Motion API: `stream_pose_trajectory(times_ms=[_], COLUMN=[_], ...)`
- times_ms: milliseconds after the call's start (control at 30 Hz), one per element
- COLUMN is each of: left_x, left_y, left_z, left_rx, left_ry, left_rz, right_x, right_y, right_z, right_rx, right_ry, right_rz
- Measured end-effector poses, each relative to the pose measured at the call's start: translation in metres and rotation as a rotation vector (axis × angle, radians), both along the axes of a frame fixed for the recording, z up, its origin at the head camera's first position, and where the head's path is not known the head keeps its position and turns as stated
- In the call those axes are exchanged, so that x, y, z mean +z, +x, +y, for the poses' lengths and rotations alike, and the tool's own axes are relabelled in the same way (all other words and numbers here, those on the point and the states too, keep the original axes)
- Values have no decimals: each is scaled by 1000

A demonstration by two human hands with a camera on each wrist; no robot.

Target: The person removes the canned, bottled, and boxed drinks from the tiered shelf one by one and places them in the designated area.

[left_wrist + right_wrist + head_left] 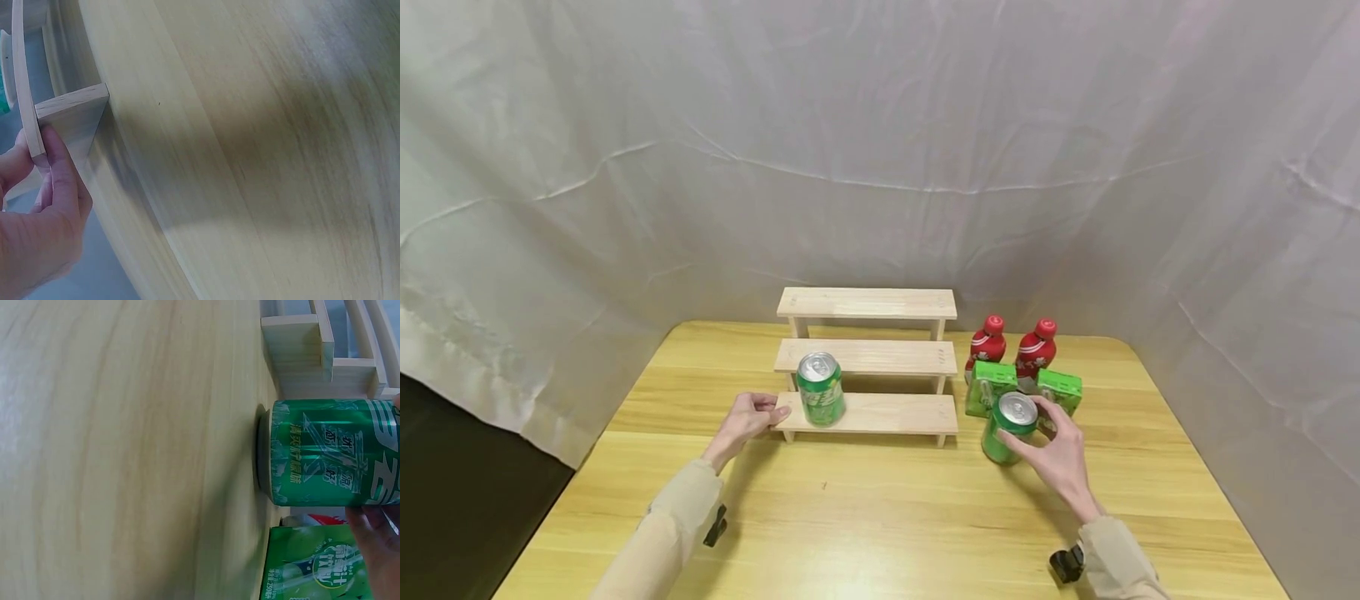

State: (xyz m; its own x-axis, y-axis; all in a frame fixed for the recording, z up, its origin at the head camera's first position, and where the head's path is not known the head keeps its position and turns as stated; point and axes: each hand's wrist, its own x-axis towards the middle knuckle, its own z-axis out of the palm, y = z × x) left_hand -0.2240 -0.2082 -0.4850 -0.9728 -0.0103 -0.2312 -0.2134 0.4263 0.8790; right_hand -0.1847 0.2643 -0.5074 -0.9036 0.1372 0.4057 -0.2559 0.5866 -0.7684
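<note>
A three-step wooden rack (880,411) stands on the table. My left hand (750,423) pinches the left end of its lowest step, thumb on top and fingers below, as the left wrist view also shows. On that step, close to the left hand, a green soda can (822,390) stands upright. Right of the rack, my right hand (1057,450) holds a second green soda can (334,453) between thumb and fingers near its top. This can is upright, its base close over the table in the right wrist view.
Two green drink cartons (992,388) stand just behind the held can. Behind them are two red bottles (1036,348) with red caps. The wooden table (880,517) is bordered at the back and sides by a grey curtain (880,217).
</note>
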Motion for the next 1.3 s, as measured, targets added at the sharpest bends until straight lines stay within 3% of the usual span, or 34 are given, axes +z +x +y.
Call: stream_pose_trajectory(times_ms=[667,1300], left_x=[3,2], left_y=[0,0], left_z=[0,1], left_rx=[-4,-1], left_ry=[-16,-23], left_rz=[13,6], right_x=[6,5], right_y=[-2,-4], right_z=[2,4], right_rx=[46,55], right_ry=[30,55], right_rz=[-111,-106])
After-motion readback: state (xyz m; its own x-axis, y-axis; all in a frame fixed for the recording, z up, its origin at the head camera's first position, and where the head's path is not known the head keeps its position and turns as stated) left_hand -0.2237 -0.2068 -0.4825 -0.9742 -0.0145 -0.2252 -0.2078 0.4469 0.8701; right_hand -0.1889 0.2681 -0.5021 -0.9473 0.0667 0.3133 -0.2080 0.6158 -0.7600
